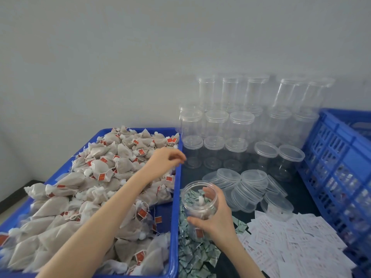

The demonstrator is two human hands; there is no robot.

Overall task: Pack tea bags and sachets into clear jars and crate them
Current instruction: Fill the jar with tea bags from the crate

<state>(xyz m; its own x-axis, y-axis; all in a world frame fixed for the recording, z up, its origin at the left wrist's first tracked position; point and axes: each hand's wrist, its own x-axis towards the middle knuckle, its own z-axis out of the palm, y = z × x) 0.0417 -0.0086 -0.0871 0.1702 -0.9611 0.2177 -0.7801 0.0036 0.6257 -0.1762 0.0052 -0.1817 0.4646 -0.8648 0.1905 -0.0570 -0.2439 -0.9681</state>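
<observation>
My right hand (213, 217) grips an open clear jar (197, 199) from its right side; the jar holds a few tea bags, and one red tag hangs below it. My left hand (166, 160) reaches over the far right corner of the blue tray (174, 197), fingers loosely curled, with nothing visibly held. The tray is heaped with beige tea bags (100, 187) that carry red tags. Green-white sachets (192, 253) lie in a pile under the jar. White sachets (291, 241) are spread to the right.
Empty clear jars (236, 125), stacked in rows, stand against the wall behind. Loose clear lids (251, 187) lie piled in front of them. A blue slatted crate (341, 167) stands at the right edge with filled jars inside.
</observation>
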